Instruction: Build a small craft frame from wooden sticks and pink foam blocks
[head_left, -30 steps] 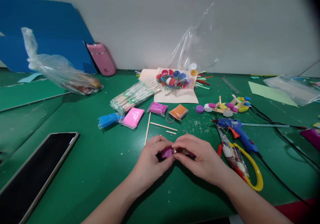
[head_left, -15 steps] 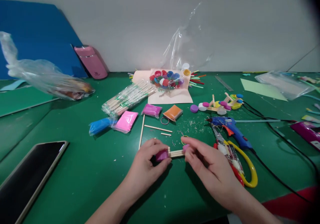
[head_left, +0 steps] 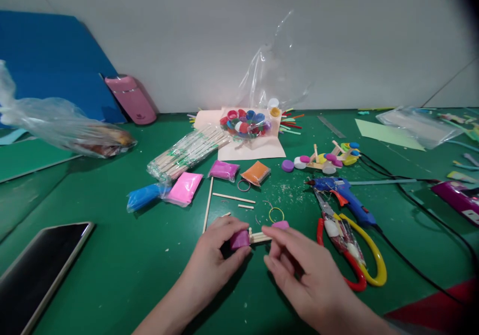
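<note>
Since I watch from well away through the head view, I log the green bench [head_left: 168, 260] first; it lies under everything noted below. Right hand [head_left: 310, 270]: grip loosely parted, thumb clear of the half-curled fingers, index stretched to the right end of the stick piece [head_left: 259, 237]; I see nothing clasped, and cannot tell whether that fingertip touches. Left hand [head_left: 220, 250]: grip drawn in, thumb on the near side and fingers on the far side of a purple block [head_left: 239, 240]. Bag of sticks [head_left: 187, 153]: farther back, leftward. Scissors [head_left: 377, 247]: beyond the right hand, just beside a blue glue gun [head_left: 354, 200]. Stick piece: pale sticks side by side between the hands, left end at the purple block, right end at a pinkish block [head_left: 281, 224] partly hidden by the index finger. Orange packet [head_left: 256, 173] and magenta packet [head_left: 223, 170]: behind, near each other. Yellow band [head_left: 283, 216]: just behind the pinkish block. Short loose stick [head_left: 246, 206]: behind the left hand.
</note>
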Action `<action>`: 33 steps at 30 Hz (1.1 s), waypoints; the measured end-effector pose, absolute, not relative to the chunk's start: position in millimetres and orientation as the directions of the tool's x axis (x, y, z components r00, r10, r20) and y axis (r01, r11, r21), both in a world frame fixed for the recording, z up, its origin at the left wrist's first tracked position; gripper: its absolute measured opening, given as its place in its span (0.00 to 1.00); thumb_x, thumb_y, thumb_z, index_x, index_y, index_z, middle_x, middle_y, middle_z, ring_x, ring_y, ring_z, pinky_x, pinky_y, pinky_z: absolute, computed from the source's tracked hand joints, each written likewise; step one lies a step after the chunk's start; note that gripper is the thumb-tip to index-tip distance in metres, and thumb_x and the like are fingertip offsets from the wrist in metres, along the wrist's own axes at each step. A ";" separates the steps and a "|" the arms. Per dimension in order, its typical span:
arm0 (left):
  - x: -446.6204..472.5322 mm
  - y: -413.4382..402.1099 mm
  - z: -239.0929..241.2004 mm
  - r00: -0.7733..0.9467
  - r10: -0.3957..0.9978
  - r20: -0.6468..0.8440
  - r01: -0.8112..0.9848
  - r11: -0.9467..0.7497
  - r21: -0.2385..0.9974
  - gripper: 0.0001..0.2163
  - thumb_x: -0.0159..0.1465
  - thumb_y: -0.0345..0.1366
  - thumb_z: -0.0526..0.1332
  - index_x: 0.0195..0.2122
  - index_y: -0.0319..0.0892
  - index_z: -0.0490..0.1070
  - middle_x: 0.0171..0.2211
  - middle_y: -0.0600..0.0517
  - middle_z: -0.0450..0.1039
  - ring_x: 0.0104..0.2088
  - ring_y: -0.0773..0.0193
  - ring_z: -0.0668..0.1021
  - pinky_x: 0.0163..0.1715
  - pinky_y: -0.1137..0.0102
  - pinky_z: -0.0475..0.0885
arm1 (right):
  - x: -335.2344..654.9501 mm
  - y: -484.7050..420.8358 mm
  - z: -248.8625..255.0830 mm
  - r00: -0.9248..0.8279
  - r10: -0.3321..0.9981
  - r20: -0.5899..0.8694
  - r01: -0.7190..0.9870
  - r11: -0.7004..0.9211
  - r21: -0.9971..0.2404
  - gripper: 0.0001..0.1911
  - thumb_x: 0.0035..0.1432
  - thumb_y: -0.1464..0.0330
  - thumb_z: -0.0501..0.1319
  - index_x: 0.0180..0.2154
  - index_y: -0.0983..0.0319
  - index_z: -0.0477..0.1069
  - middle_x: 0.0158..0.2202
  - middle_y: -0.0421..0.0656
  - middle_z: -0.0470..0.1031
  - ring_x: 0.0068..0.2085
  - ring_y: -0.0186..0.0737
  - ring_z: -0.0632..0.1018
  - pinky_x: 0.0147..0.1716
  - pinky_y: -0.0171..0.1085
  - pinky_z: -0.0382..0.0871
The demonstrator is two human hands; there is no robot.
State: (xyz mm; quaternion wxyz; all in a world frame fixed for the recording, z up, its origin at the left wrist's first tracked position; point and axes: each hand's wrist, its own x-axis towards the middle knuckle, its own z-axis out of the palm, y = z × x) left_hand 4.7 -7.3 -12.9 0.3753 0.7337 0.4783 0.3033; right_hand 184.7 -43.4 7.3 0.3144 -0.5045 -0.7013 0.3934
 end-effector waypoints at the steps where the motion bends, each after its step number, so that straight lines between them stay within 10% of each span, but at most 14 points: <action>1: 4.7 -7.1 -12.5 0.365 0.927 0.085 0.468 -0.262 0.844 0.11 0.54 0.29 0.60 0.39 0.43 0.71 0.36 0.49 0.72 0.40 0.59 0.73 0.41 0.65 0.68 | 186.9 -38.1 11.4 -0.297 0.947 0.122 0.517 0.266 -0.814 0.17 0.56 0.70 0.54 0.49 0.60 0.63 0.34 0.43 0.69 0.30 0.35 0.70 0.30 0.34 0.64; 10: 6.5 -5.2 -4.9 0.415 0.910 0.022 0.467 -0.234 0.853 0.07 0.55 0.28 0.58 0.35 0.42 0.72 0.33 0.50 0.70 0.35 0.62 0.72 0.36 0.69 0.67 | 192.2 5.2 23.4 -0.632 0.764 0.128 0.529 0.547 -0.649 0.15 0.57 0.72 0.55 0.47 0.58 0.66 0.35 0.42 0.72 0.38 0.38 0.69 0.38 0.37 0.62; 33: 4.6 -8.2 -6.3 0.426 0.905 0.018 0.492 -0.248 0.835 0.05 0.55 0.28 0.58 0.33 0.41 0.70 0.31 0.51 0.68 0.34 0.62 0.71 0.36 0.69 0.66 | 182.5 18.7 27.2 -0.747 0.661 0.077 0.496 0.630 -0.597 0.10 0.58 0.70 0.54 0.40 0.60 0.71 0.37 0.41 0.76 0.37 0.36 0.74 0.34 0.32 0.64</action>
